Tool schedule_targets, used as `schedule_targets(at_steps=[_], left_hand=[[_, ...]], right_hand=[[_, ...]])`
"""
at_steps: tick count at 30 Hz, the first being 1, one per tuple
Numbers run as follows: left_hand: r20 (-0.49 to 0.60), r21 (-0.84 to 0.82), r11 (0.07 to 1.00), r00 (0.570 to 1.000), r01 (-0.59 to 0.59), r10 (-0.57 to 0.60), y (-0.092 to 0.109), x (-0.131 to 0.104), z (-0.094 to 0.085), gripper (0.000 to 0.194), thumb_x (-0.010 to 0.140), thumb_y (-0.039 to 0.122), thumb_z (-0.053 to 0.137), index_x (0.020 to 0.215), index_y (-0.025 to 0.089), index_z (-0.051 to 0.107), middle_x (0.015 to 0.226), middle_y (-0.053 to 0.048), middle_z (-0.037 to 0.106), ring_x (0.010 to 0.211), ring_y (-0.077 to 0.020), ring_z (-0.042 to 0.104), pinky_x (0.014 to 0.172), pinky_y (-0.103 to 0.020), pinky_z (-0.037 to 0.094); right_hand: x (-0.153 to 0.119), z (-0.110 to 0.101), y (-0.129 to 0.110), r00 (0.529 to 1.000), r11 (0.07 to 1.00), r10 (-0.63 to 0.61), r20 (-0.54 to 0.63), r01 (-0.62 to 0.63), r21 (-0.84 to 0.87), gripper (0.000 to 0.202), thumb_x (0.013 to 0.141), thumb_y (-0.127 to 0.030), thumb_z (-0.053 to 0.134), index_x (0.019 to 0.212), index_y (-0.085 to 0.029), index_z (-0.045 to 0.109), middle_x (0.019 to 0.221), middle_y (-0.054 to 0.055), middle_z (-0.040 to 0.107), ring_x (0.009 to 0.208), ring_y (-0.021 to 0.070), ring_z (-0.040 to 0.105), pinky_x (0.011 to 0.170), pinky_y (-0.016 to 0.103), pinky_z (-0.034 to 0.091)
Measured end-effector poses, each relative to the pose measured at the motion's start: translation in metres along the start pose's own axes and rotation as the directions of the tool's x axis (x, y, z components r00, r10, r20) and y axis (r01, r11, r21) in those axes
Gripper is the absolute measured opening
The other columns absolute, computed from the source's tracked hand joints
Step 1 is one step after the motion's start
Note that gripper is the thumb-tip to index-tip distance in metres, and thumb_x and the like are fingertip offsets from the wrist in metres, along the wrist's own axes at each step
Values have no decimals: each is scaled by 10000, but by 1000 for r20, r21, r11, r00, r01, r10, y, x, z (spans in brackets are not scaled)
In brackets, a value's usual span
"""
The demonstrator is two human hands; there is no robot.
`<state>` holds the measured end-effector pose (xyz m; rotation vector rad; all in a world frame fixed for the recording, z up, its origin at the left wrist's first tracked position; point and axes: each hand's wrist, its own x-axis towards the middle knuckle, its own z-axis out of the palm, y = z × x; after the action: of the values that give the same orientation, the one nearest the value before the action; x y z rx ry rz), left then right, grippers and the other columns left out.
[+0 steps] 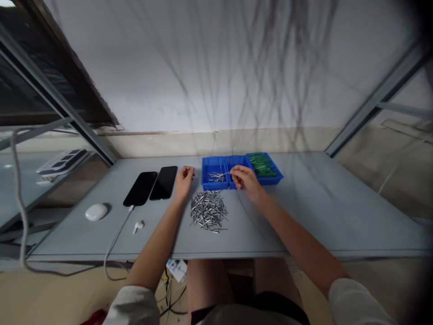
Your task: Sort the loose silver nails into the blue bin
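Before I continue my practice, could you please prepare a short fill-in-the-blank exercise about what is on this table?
1. The person's ____ hand pinches a thin metal fastener.
2. The green pieces lie in the ____ one of the three blue bins.
3. The white cable is plugged into a black ____.

Missing words: right; rightmost; smartphone.

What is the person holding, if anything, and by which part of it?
The right hand pinches a thin metal piece by one end. Whether the left hand holds anything cannot be told.
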<state>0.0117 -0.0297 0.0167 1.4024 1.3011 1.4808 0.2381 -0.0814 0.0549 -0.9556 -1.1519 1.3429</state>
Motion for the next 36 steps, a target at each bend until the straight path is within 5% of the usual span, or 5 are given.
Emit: schedule_targets(at_steps=[8, 17, 26, 31, 36], left_hand=[[3, 5, 1000, 1000, 10, -10, 1, -1, 0, 235, 734, 402, 608, 691, 177, 558, 591, 17, 519, 543, -104, 458, 544, -231, 378], [6, 19, 1000, 1000, 14, -14, 2, -2, 0, 227, 737, 393, 603, 687, 178, 554, 588, 20, 513, 539, -103, 456, 539, -228, 372], [16, 18, 1000, 1000, 8, -9, -2, -1, 0, 250, 739, 416, 608, 695, 174, 561, 593, 16, 519, 544, -102, 461, 542, -228, 374], [21, 10, 1000, 1000, 2, -2, -3, -1, 0, 258, 740, 426, 609, 699, 176, 562, 586, 17, 517, 537, -104, 453, 536, -231, 367], [25, 18, 1000, 1000, -1, 1, -4, -1, 0, 258, 736, 430, 607, 696, 179, 560, 587, 17, 514, 538, -108, 453, 535, -235, 365]], right_hand=[[0, -1, 0, 981, 928, -184, -65, 151, -339, 233, 700, -407, 638, 667, -189, 562, 477, -58, 471, 401, 76, 385, 402, 215, 295], [-8, -1, -1, 928, 504, -372, -9, 194, -842, 138, 787, -299, 578, 736, -185, 636, 531, -34, 544, 492, 98, 464, 512, 224, 300], [-9, 0, 2, 945, 282, -322, 51, 147, -948, 142, 823, -315, 576, 800, -219, 678, 614, -16, 630, 586, 132, 549, 552, 233, 293], [-9, -1, 2, 945, 271, -317, 85, 176, -946, 144, 834, -315, 576, 826, -219, 684, 618, -16, 628, 585, 126, 545, 557, 232, 292], [-13, 2, 2, 930, 310, -261, 261, 337, -889, 163, 829, -265, 589, 961, -215, 673, 632, -32, 605, 577, 105, 533, 576, 220, 306]])
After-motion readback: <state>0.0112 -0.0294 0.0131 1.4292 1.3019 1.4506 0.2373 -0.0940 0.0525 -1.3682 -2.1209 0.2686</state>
